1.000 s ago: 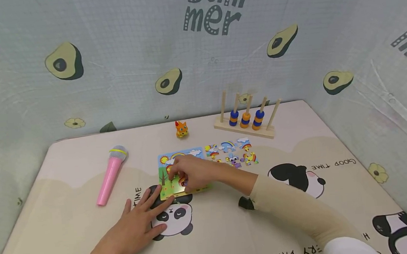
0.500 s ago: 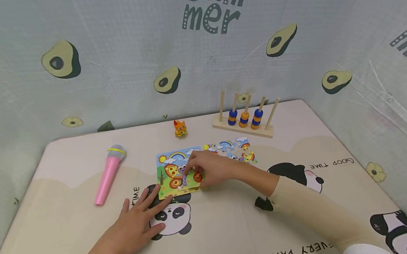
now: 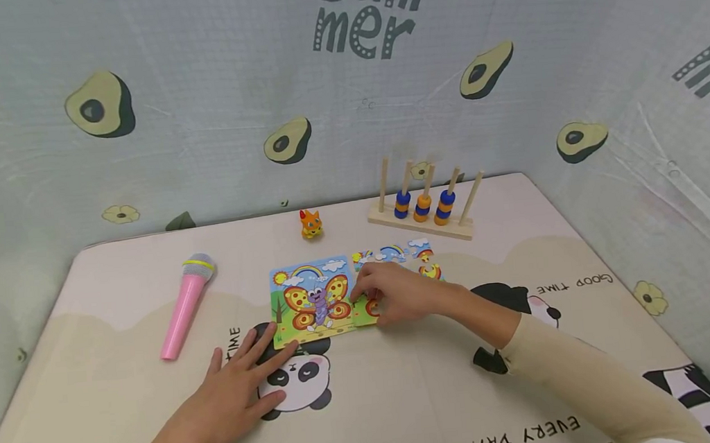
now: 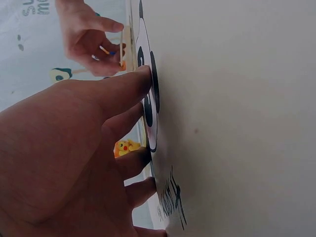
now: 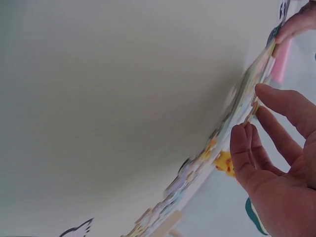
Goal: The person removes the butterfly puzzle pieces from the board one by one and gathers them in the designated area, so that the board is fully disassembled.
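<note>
A square butterfly puzzle board (image 3: 311,294) lies on the table with the whole butterfly picture showing. My left hand (image 3: 228,398) lies with spread fingers, fingertips right at the board's lower left edge. Just right of the board, my right hand (image 3: 401,291) pinches a green puzzle piece (image 3: 362,313) bearing part of a red wing. In the right wrist view that piece (image 5: 252,112) shows edge-on between thumb and fingertips, over the table. Beyond the right hand lie several loose puzzle pieces (image 3: 391,253), partly hidden by it.
A pink toy microphone (image 3: 184,308) lies to the left. Behind the board sits a small orange animal figure (image 3: 311,225). A wooden peg rack (image 3: 421,227) with blue and orange rings stands at the back right, near the hanging cloth (image 3: 207,87).
My right hand has moved right, off the board, carrying the puzzle piece and uncovering the butterfly picture. My left hand has stayed at the board's corner.
</note>
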A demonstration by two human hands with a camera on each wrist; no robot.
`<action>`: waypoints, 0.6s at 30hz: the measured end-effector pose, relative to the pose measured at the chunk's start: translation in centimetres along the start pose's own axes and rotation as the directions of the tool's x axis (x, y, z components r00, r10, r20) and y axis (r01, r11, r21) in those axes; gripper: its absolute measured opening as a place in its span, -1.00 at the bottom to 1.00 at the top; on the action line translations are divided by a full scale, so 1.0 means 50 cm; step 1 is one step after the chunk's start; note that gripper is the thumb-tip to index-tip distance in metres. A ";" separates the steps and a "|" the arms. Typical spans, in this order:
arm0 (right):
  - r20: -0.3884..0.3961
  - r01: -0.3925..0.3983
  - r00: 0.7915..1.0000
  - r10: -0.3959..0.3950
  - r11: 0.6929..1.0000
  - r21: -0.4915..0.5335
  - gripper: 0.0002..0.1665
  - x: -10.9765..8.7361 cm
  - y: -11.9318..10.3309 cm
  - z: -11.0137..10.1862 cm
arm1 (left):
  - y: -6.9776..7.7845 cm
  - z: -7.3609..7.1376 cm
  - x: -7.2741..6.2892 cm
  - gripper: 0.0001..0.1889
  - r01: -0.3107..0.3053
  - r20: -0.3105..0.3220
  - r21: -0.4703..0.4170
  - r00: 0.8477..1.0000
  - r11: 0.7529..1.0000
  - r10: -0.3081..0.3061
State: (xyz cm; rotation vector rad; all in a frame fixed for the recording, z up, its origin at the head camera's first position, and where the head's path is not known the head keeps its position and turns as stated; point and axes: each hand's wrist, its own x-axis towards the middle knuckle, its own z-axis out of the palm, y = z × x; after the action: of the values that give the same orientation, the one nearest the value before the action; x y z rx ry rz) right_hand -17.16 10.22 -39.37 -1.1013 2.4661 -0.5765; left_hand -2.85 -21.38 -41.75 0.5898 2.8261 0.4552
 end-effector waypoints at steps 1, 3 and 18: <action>0.002 -0.002 1.000 0.002 1.000 0.001 -0.43 -0.003 0.002 0.000 | 0.000 0.000 0.000 -0.31 0.000 -0.002 0.001 1.000 1.000 0.000; 0.004 -0.005 1.000 0.005 1.000 0.004 -0.43 -0.010 0.006 -0.001 | 0.000 -0.001 0.000 -0.31 0.002 -0.003 0.003 1.000 1.000 -0.002; 0.027 -0.014 1.000 0.013 0.999 0.029 -0.45 -0.035 0.012 -0.001 | 0.001 0.003 0.001 -0.30 0.010 0.000 -0.005 1.000 1.000 -0.010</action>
State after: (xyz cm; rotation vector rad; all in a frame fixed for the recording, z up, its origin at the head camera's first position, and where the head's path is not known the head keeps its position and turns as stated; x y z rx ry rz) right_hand -16.47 11.91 -39.31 -1.0731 2.4332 -0.5878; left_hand -2.84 -21.27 -41.88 0.5744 2.8259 0.4609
